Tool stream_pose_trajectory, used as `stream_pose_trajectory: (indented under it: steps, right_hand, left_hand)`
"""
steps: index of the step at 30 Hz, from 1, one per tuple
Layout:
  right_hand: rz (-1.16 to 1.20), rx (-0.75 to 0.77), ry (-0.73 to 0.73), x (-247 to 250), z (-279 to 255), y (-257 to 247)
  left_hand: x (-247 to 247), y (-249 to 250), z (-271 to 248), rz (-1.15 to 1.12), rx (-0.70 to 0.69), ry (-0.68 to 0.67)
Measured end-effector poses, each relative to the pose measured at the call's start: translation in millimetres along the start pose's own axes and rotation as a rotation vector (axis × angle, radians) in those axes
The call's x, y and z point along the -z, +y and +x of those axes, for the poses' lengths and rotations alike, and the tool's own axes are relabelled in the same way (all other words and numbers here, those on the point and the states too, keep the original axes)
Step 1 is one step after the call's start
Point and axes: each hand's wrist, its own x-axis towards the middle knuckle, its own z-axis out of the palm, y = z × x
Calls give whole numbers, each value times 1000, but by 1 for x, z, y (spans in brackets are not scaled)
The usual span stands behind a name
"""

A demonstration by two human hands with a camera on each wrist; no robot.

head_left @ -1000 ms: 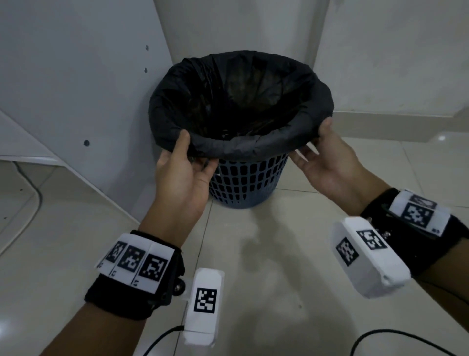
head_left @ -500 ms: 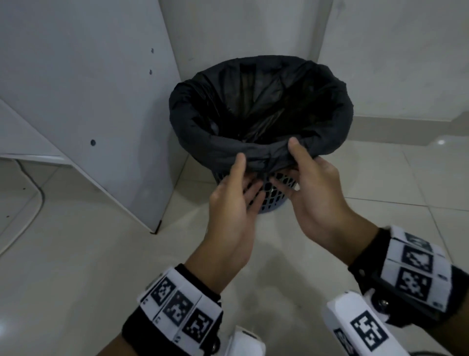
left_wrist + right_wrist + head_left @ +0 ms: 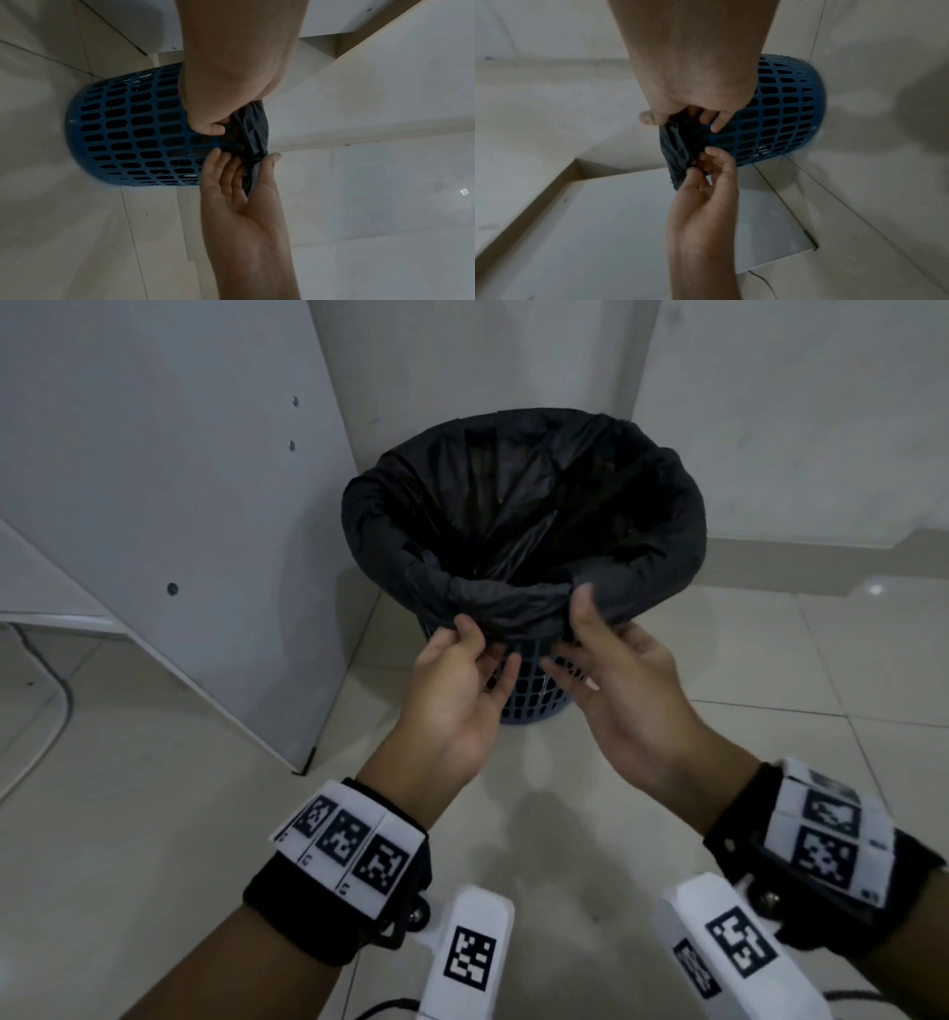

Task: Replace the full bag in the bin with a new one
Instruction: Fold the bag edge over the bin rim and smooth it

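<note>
Head view: blue slotted bin [image 3: 534,695] on tiled floor [image 3: 154,814] in a corner beside a white panel [image 3: 154,480]. Black bag [image 3: 518,526] lines it, edge folded over the rim. Left hand [image 3: 454,690] and right hand [image 3: 621,690] pinch the near fold.

Left wrist view: right hand's thumb above the fold, fingers [image 3: 221,160] beneath.

Right wrist view: left hand's fingers [image 3: 716,160] curled, gripping the bag.

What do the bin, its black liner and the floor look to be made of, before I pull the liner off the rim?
Bin: apparently moulded blue plastic, smooth and slightly glossy, its wall a lattice of slots. Liner: thin black plastic film, faintly shiny, creased and bunched where the left hand and right hand pinch it. Floor: likely glazed ceramic tile, pale and reflective, with visible grout lines.
</note>
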Motion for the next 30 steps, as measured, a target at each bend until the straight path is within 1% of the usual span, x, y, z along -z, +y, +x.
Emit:
stream_pose_trajectory:
  steps: [2, 4, 8, 10, 13, 19, 25, 30]
  right_hand:
    - [-93, 0, -50, -1, -3, 9]
    - [-135, 21, -75, -3, -1, 13]
    - [-121, 76, -37, -8, 8, 14]
    - [-101, 84, -26, -9, 9, 17]
    - [-99, 62, -9, -13, 6, 23]
    - [-114, 0, -53, -27, 5, 27]
    - [48, -13, -41, -32, 9, 25]
    - [155, -113, -43, -32, 14, 24]
  left_hand:
    - [0, 2, 0, 37, -7, -32]
    - [6, 3, 1, 59, -48, -44]
    - [22, 6, 3, 8, -158, 10]
    - [26, 9, 4, -14, -170, 24]
    - [25, 13, 7, -25, -157, 26]
    - [20, 19, 17, -93, -109, 9]
    - [18, 26, 20, -141, -38, 5]
    - [15, 29, 21, -138, 8, 2]
